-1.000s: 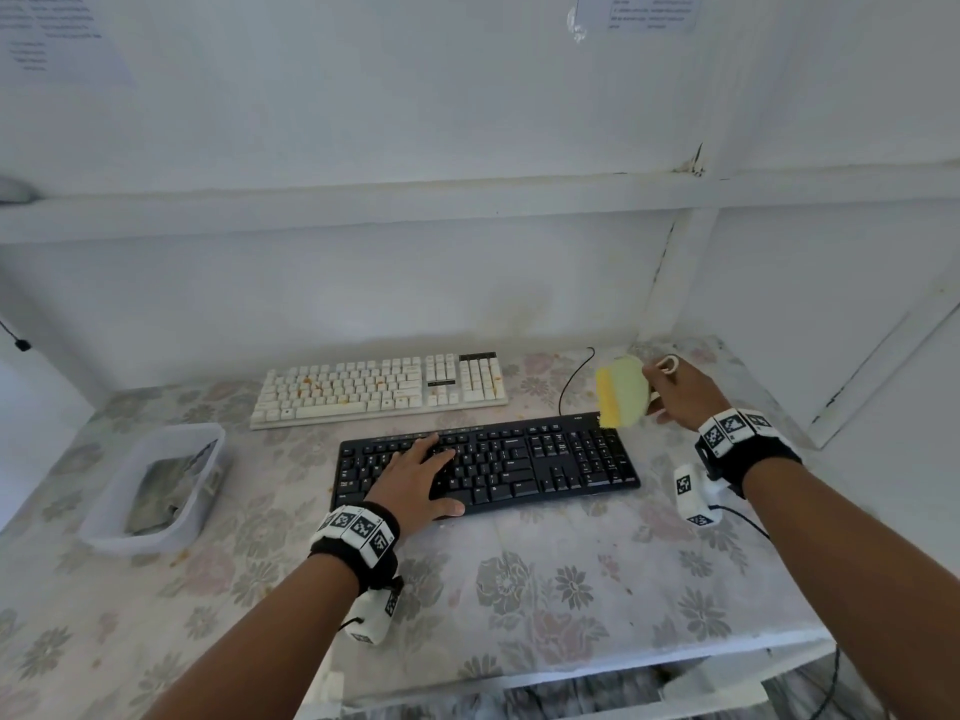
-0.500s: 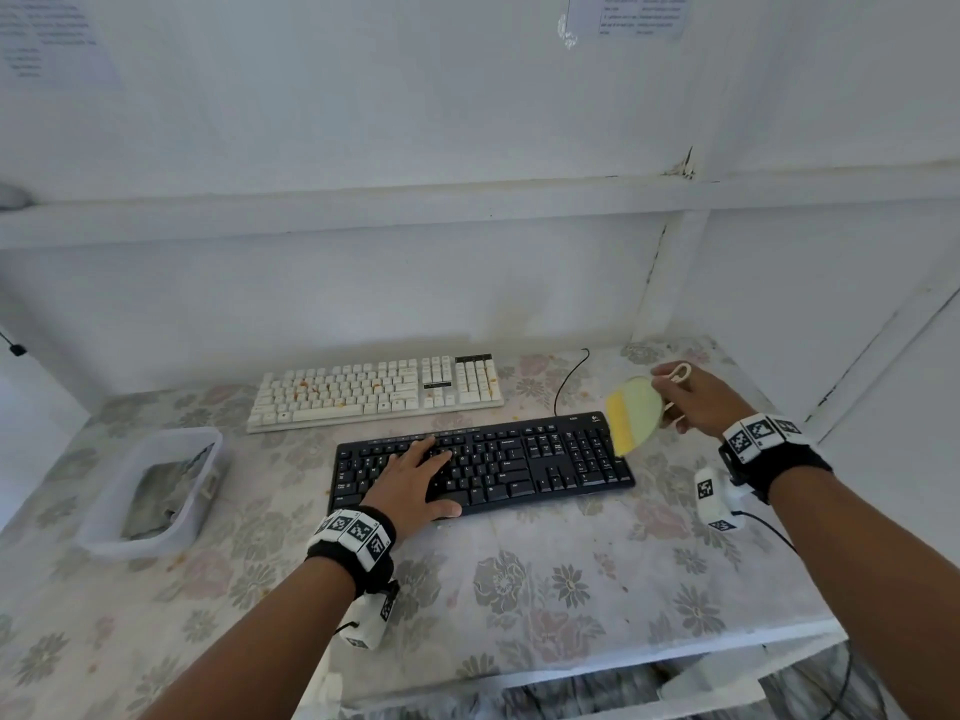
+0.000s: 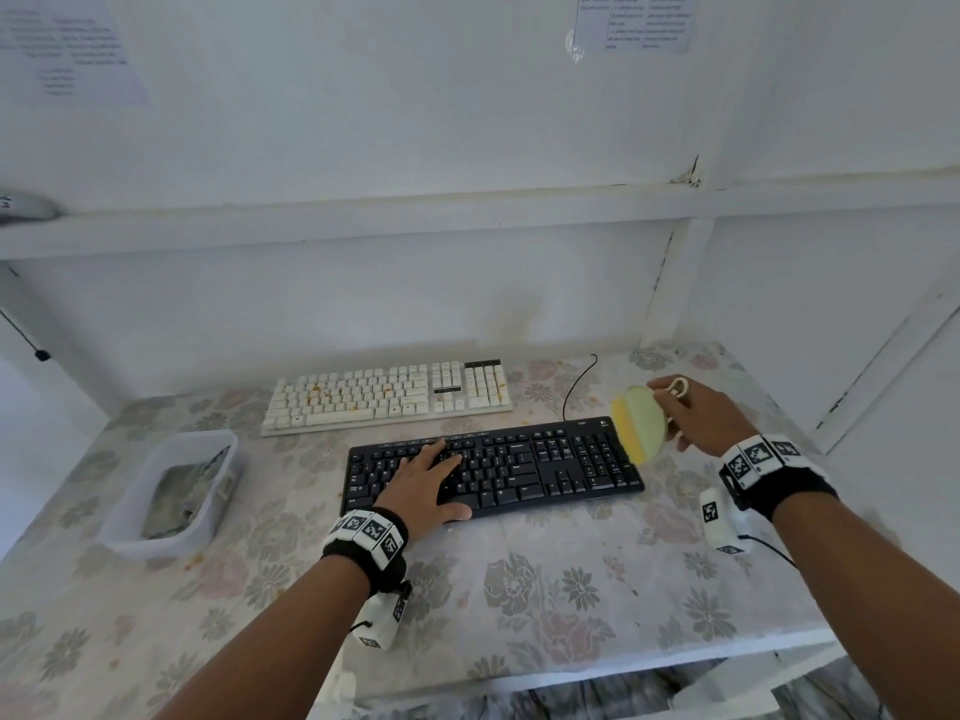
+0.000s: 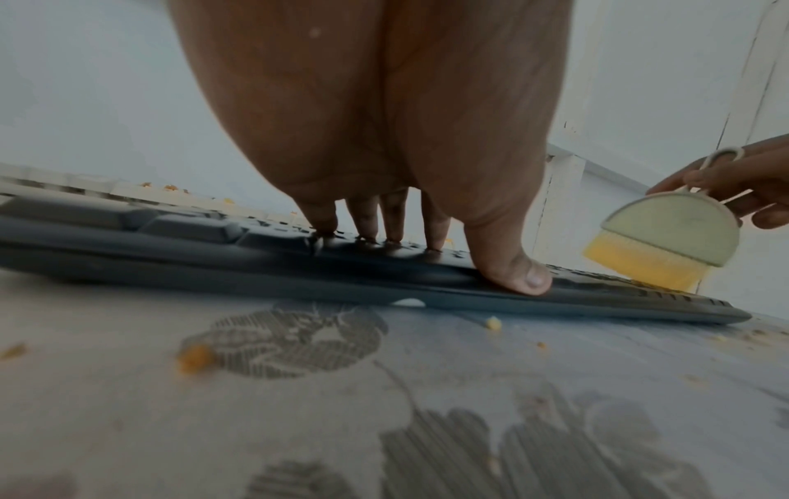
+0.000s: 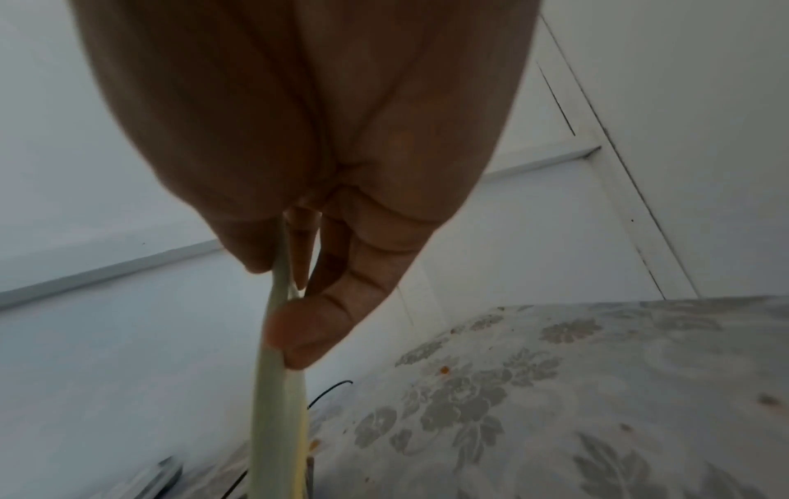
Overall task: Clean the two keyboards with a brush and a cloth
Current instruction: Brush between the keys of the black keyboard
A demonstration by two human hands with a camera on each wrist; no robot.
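Observation:
A black keyboard (image 3: 524, 467) (image 4: 273, 270) lies in front of me on the flowered table. My left hand (image 3: 423, 483) (image 4: 384, 222) rests flat on its left half, fingers straight on the keys. Behind it lies a white keyboard (image 3: 387, 396) (image 4: 128, 189) with orange crumbs on its keys. My right hand (image 3: 696, 415) (image 5: 307, 287) pinches a pale green half-round brush (image 3: 641, 423) (image 4: 666, 236) (image 5: 277, 405) with yellow bristles, held at the black keyboard's right end. In the left wrist view the bristles reach its top edge.
A clear plastic tub (image 3: 171, 491) holding a grey cloth stands at the left of the table. Orange crumbs (image 4: 194, 358) lie scattered on the tablecloth (image 3: 519, 605). A black cable (image 3: 576, 387) runs from the black keyboard toward the back wall. A white wall closes in on the right.
My right hand has moved the brush a little rightward and down, to the black keyboard's right end. The left hand has stayed on the keys.

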